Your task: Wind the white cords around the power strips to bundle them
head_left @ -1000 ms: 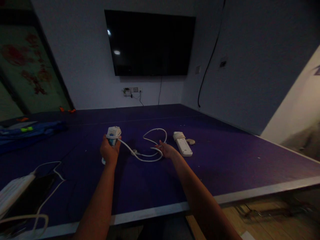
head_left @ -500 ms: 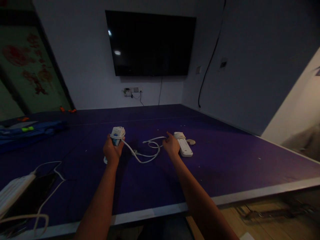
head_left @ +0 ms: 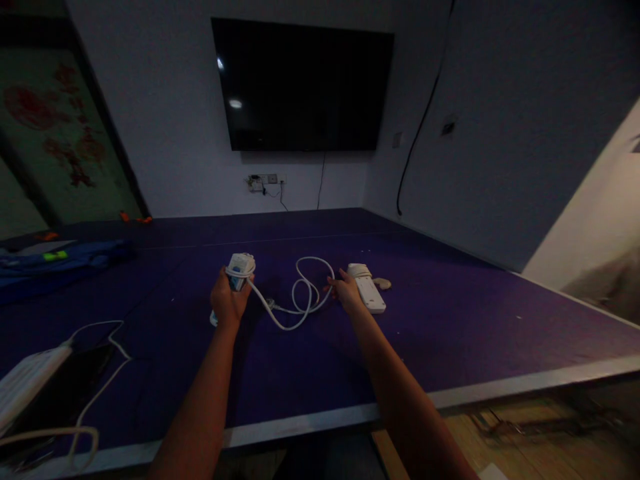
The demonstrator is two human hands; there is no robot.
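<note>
My left hand [head_left: 230, 299] is closed around a white power strip [head_left: 242, 264], held tilted with its far end up. A few turns of white power cord [head_left: 287, 327] are wound about that end. From there the loose cord runs right in loops over the purple surface, with its plug [head_left: 271, 304] lying between my hands. At the right side of the loops, my right hand [head_left: 345, 291] has its fingers closed on the cord. Just beyond that hand lies a second white power strip [head_left: 370, 295], its own cord wrapped around the far end.
A light, rounded object [head_left: 383, 284] sits beside the second strip. At lower left are another white power strip [head_left: 35, 380] with cables and a dark flat device [head_left: 63, 393]. Folded blue cloth [head_left: 95, 257] lies far left. A television [head_left: 305, 87] hangs on the wall.
The loose cord has shifted into a larger loop reaching farther back. My right hand's fingers have moved slightly on the cord; my left hand with the power strip has moved a little right.
</note>
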